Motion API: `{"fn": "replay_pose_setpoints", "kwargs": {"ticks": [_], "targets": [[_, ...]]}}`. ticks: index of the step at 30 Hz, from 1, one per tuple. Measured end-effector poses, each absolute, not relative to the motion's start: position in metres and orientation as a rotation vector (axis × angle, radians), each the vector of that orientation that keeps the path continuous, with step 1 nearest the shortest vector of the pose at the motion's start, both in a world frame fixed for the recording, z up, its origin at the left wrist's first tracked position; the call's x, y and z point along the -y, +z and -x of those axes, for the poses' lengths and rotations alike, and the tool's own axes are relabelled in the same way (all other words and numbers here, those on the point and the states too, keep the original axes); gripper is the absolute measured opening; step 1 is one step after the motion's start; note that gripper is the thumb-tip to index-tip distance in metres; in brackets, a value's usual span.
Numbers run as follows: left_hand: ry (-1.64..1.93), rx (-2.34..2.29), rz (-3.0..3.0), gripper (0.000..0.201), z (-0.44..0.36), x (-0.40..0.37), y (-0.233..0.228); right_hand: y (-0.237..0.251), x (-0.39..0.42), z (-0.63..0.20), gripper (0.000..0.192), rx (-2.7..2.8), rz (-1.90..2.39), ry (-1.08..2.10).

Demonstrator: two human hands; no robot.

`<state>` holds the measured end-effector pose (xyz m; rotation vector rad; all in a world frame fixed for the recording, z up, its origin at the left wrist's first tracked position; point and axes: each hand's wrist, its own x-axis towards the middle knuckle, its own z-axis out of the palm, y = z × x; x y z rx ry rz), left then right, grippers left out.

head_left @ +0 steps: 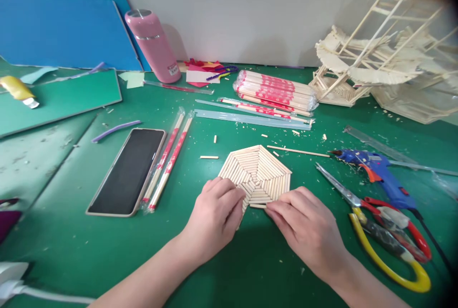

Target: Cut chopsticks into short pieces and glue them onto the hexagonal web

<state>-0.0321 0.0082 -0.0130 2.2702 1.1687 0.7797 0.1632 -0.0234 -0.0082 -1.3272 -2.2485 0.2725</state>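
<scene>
A flat, many-sided panel of short wooden sticks (270, 167) laid in a spiral pattern lies on the green table in front of me. My left hand (218, 208) is closed on its lower left edge, with the fingers curled and part of the panel hidden beneath them. At the lower edge, my right hand (304, 227) pinches the end of a short stick piece (257, 206) lined up along that side. Whether this piece touches the panel along its whole length I cannot tell. A longer thin stick (298, 151) lies just behind the panel.
On the right are a blue glue gun (381, 174), yellow-handled scissors (368, 236) and red-handled pliers (404, 222). A phone (125, 172) and wrapped chopsticks (171, 160) lie left. Behind stand a pink bottle (153, 46), a chopstick bundle (275, 91) and a stick-built model (375, 50).
</scene>
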Motion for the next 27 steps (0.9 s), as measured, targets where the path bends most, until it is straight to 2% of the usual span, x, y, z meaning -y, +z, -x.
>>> {"fn": "replay_pose_setpoints", "kwargs": {"ticks": [17,27], "targets": [[0.693,-1.162,-2.268,0.017,0.0321,-0.0078,-0.0137,-0.0112,0.021,-0.158,0.013,2.29,1.313,0.195],[0.694,-1.185,-2.361,0.009,0.0262,-0.0025,-0.0149,-0.0159,0.0206,-0.1615,0.012,2.234,1.316,0.218]]}}
